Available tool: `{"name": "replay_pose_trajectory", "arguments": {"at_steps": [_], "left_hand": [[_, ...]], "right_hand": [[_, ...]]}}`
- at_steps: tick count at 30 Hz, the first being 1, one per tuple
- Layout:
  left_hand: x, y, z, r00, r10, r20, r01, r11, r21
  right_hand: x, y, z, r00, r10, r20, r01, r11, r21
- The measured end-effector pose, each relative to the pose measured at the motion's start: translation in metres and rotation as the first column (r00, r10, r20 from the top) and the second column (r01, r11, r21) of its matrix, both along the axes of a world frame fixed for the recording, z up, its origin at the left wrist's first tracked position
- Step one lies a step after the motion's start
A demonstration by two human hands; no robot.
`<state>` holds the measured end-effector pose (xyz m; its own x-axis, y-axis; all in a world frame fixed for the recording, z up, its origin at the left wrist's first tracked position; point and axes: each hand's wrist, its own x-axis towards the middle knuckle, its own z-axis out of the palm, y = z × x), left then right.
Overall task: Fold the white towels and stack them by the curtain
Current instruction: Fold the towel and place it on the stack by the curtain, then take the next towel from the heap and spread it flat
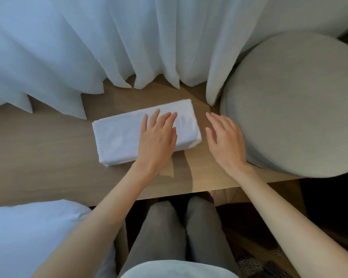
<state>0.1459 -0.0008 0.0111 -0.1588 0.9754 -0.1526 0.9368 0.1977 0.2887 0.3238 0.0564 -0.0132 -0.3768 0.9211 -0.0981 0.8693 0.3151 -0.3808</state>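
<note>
now left hand (157, 137) rests straight fingers (170, 119) on the folded towel (119, 137), right hand (225, 143) hovering spread beside its edge.

A pale wooden surface (38, 157) ran from left to right. Along its far edge hung a sheer white curtain (88, 37), its hems resting on the wood and cool daylight glowing through the folds. A round grey upholstered stool (299, 101) stood at the right. White bedding (28, 237) lay near left, and the floor (329, 197) beyond the near edge was in deep shadow.
</note>
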Motion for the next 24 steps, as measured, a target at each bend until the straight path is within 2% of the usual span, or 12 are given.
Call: {"name": "replay_pose_trajectory", "arguments": {"at_steps": [4,9,13,24], "left_hand": [[0.044,0.014,0.031,0.995,-0.1,-0.018,0.1,0.995,-0.005],[0.098,0.046,0.077,0.974,-0.227,0.015,0.225,0.971,0.081],[0.157,0.08,0.108,0.947,-0.322,-0.017,0.322,0.94,0.118],[0.345,0.185,0.188,0.88,-0.465,-0.097,0.474,0.848,0.238]], "right_hand": [[0.051,-0.002,0.031,0.996,-0.085,-0.024,0.086,0.996,0.037],[0.116,0.007,0.072,0.98,-0.187,-0.07,0.194,0.973,0.124],[0.174,0.027,0.1,0.958,-0.267,-0.105,0.282,0.945,0.166],[0.354,0.091,0.182,0.924,-0.367,-0.104,0.381,0.897,0.223]]}}
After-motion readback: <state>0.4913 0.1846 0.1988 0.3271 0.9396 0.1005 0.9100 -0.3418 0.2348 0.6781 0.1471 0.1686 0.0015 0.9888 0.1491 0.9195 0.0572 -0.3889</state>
